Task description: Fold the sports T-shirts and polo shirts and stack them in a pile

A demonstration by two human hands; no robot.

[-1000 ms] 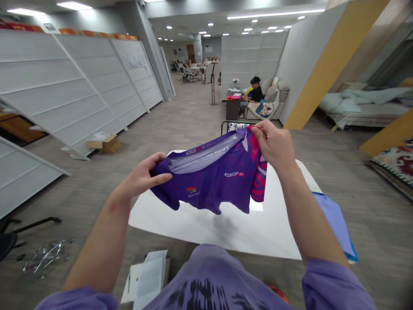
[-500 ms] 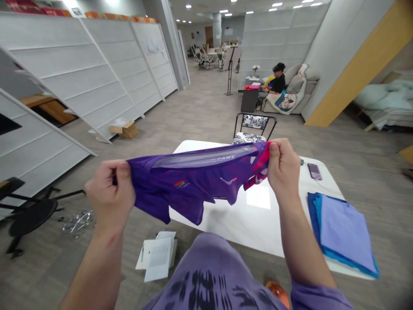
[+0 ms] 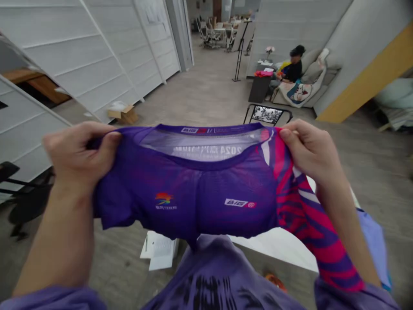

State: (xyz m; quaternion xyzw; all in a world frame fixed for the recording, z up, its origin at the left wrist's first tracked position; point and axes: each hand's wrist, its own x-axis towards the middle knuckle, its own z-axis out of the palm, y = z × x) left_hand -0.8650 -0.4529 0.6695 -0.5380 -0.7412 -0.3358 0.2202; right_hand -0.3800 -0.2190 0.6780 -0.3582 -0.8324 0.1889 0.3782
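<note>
A purple sports T-shirt (image 3: 200,193) is stretched out in the air between my two hands, its printed front towards me and its neck opening at the top. My left hand (image 3: 82,150) is closed on the plain purple shoulder. At the other shoulder, where the cloth turns to pink and purple stripes, my right hand (image 3: 309,148) pinches the fabric. The striped sleeve (image 3: 325,241) hangs down along my right forearm. Below and behind the shirt is the white table (image 3: 280,247), mostly covered from sight.
Folded blue cloth (image 3: 374,241) lies at the table's right end, partly behind my forearm. A patterned chair (image 3: 267,114) stands beyond the table. Papers (image 3: 159,249) lie lower left. A cardboard box (image 3: 124,114) sits by the white panels. A person (image 3: 292,66) sits on a sofa farther back.
My left hand has gone from open fingers at the collar to a closed grip on the shoulder. The shirt has been pulled wide, raised closer to me and turned front-on.
</note>
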